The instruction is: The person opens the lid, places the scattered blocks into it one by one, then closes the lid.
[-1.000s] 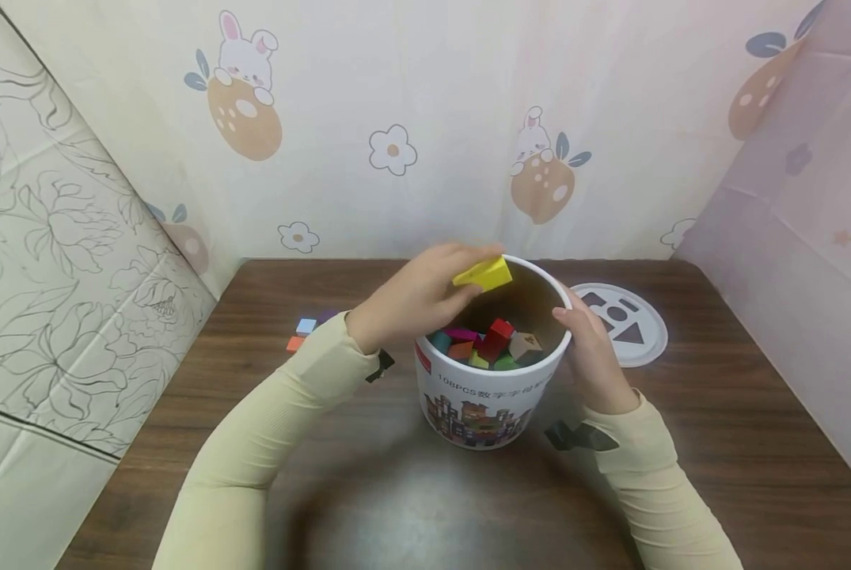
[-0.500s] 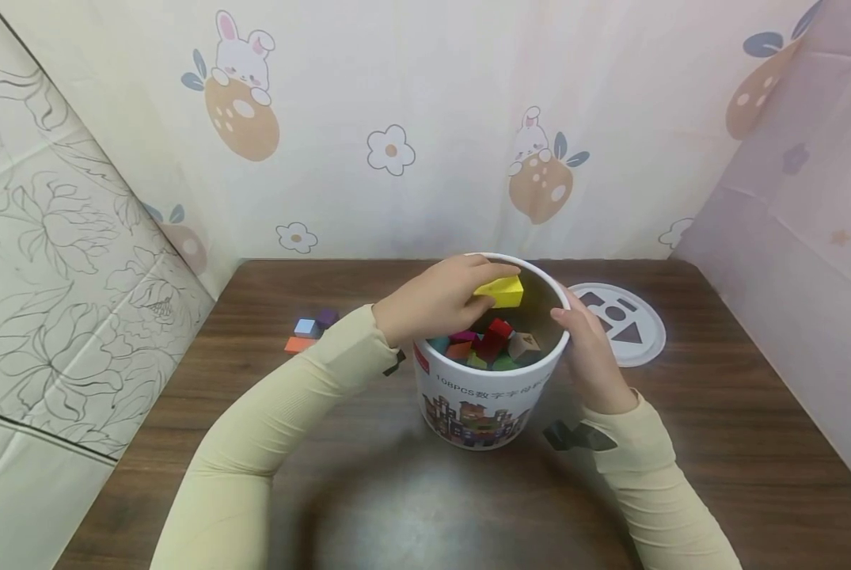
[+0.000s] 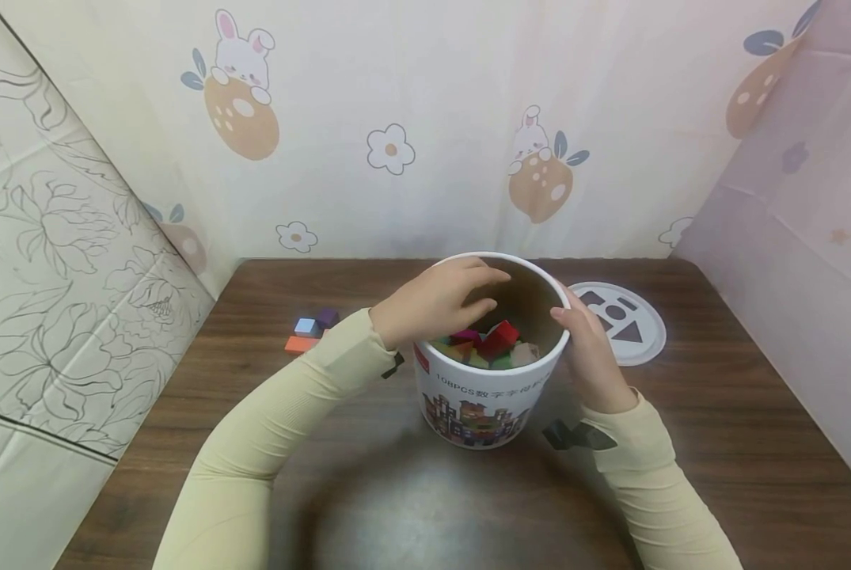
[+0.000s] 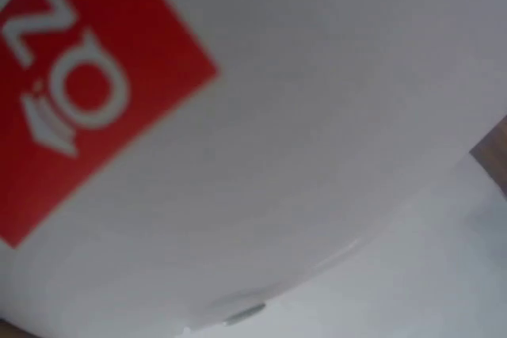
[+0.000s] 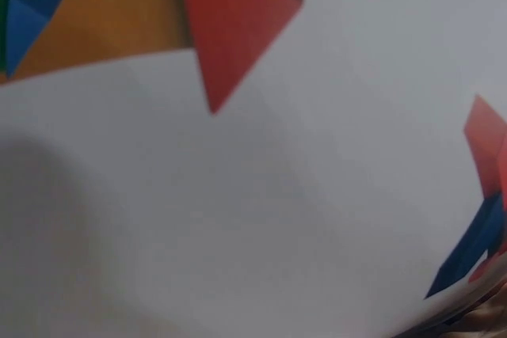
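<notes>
A white printed bucket (image 3: pixel 485 396) stands upright on the table, with several coloured wooden blocks (image 3: pixel 499 339) lying inside. Over its left rim reaches my left hand (image 3: pixel 445 297), thumb and fingers spread apart with nothing between them. My right hand (image 3: pixel 590 348) holds the bucket's right side, its thumb over the rim. The left wrist view is filled by the bucket wall (image 4: pixel 317 140) and its red label (image 4: pixel 103 93). In the right wrist view the bucket wall (image 5: pixel 238 203) shows printed block shapes.
Left of the bucket lie a light blue block (image 3: pixel 306 327), a purple block (image 3: pixel 328 318) and an orange block (image 3: pixel 300 345). A white lid (image 3: pixel 655 324) with shaped holes lies behind my right hand on the brown table (image 3: pixel 738 427). A patterned curtain (image 3: pixel 453 190) hangs behind.
My left hand moved right over the bucket with a yellow block, then let go of it; it is out of sight now. The blocks inside have shifted slightly. My right hand stayed put.
</notes>
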Demonstrator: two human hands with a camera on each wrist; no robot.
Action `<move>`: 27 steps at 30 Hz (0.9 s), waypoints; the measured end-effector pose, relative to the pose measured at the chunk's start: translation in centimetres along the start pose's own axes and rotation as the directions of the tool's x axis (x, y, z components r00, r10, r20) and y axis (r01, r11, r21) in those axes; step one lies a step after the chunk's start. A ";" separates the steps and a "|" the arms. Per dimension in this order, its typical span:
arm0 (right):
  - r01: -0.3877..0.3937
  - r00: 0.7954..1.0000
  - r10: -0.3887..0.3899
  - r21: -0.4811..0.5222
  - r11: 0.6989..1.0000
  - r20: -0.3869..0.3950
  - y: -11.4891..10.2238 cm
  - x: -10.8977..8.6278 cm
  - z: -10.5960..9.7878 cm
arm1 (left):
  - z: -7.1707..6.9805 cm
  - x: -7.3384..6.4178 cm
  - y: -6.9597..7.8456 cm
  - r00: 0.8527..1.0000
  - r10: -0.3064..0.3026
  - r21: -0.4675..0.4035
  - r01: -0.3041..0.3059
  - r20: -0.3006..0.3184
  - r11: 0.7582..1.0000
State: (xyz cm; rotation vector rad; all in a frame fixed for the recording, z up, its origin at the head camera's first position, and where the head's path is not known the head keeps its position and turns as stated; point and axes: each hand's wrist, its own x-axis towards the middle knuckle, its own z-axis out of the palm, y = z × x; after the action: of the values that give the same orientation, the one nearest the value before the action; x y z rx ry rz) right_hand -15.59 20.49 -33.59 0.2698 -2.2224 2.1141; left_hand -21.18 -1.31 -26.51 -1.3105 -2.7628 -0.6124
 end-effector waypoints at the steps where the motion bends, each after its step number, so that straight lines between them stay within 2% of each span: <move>1: 0.004 1.000 -0.004 -0.003 1.000 0.002 0.0 0.0 0.0 | 0.0 0.0 0.0 1.000 0.003 0.001 -0.003 -0.002 1.000; 9: 0.015 1.000 -0.015 -0.010 1.000 0.008 0.0 0.1 0.1 | 0.0 -0.3 -0.1 1.000 -0.018 -0.038 0.017 -0.019 0.999; 13: 0.015 1.000 -0.015 -0.009 1.000 0.004 0.0 0.1 0.0 | -0.2 -0.7 -0.2 0.998 -0.014 -0.037 0.012 -0.067 0.999; 16: 0.014 1.000 -0.014 -0.003 1.000 0.001 0.0 0.1 0.0 | -0.5 -1.2 -0.4 0.992 -0.019 -0.047 0.013 -0.126 0.999; 20: 0.016 1.000 -0.017 0.015 1.000 0.003 0.0 0.1 0.0 | -0.9 -2.0 -1.1 0.974 -0.039 -0.080 0.021 -0.223 0.997; 23: 0.020 1.000 -0.020 0.018 1.000 0.006 0.0 0.1 0.0 | -1.4 -2.9 -1.9 0.955 -0.052 -0.090 0.026 -0.293 0.996; 27: 0.022 1.000 -0.022 0.012 1.000 0.007 0.1 0.1 -0.1 | -2.0 -4.4 -3.0 0.927 -0.102 -0.109 0.067 -0.362 0.992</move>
State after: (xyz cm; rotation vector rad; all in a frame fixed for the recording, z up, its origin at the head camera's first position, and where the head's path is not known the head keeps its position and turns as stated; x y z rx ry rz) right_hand -15.70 20.59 -33.64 0.3020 -2.2006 2.1193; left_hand -20.87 -7.05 -26.49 -0.9709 -2.5165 -0.9012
